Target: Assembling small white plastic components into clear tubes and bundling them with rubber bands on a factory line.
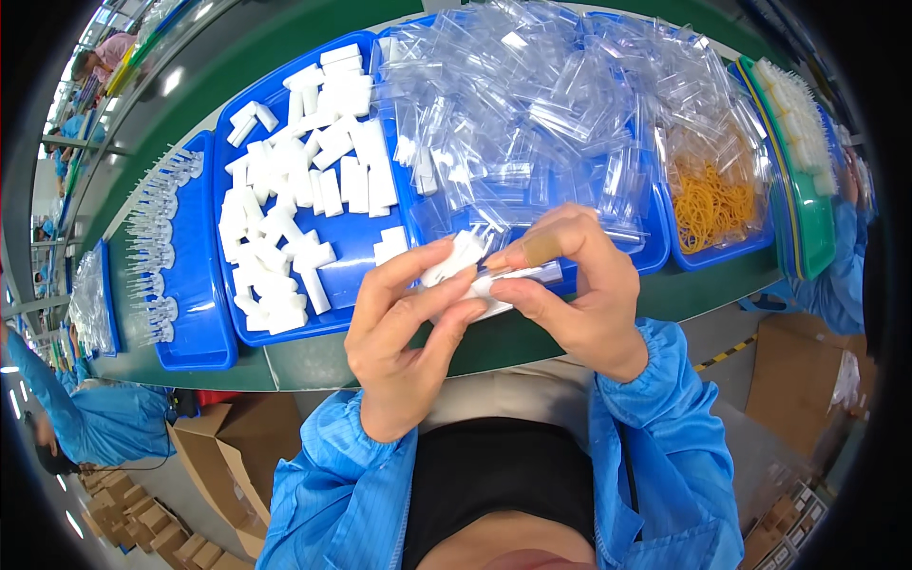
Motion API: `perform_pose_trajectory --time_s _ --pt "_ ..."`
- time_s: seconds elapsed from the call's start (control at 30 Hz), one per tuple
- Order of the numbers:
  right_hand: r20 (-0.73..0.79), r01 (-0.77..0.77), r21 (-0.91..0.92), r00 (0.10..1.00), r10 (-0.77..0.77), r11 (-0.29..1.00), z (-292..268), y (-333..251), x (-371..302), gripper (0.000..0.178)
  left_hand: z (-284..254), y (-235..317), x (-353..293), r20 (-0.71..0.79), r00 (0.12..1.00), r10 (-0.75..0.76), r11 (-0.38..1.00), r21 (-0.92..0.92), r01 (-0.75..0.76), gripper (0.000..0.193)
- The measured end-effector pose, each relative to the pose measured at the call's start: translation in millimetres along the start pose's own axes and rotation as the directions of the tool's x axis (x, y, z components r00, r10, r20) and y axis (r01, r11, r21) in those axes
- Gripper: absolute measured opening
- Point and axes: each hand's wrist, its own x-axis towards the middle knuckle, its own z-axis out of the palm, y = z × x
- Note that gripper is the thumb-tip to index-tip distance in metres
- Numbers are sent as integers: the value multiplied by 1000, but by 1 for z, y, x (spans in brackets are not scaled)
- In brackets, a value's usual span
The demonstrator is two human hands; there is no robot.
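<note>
Green table (318, 366) below; white piece (464, 255) (small) in left hand (399, 328)

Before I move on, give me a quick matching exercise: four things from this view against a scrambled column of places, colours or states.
1. rubber bands
2. white blocks
3. clear plastic sleeves
4. right hand

A. mostly in a blue tray left of centre
B. has a tan wrap on one finger
C. tangled and yellow
D. large transparent heap beyond the hands

Pairs: 1-C, 2-A, 3-D, 4-B
</note>
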Motion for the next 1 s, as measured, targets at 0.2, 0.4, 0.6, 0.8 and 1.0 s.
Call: perform_pose_trajectory --time_s 0.2,0.4,0.6,0.8,1.0 --pt "59 -236 356 971 230 904 -3 0 4 15 -7 -4 3 -19 1000 16 1000 7 -15 30" --pt "-14 -342 592 901 434 730 -15 2 -1 23 -8 -3 3 65 997 -40 973 -223 54 32" --pt "68 -336 601 925 373 726 -22 9 -5 28 -13 -15 -7 126 980 -152 805 -560 197 30" --pt "146 -306 512 952 269 803 -9 7 -15 32 -9 -16 -11 134 991 11 885 -462 52 32" --pt "159 -214 336 973 169 917 -14 4 -11 39 -8 -6 -5 110 989 -97 852 -505 140 38"
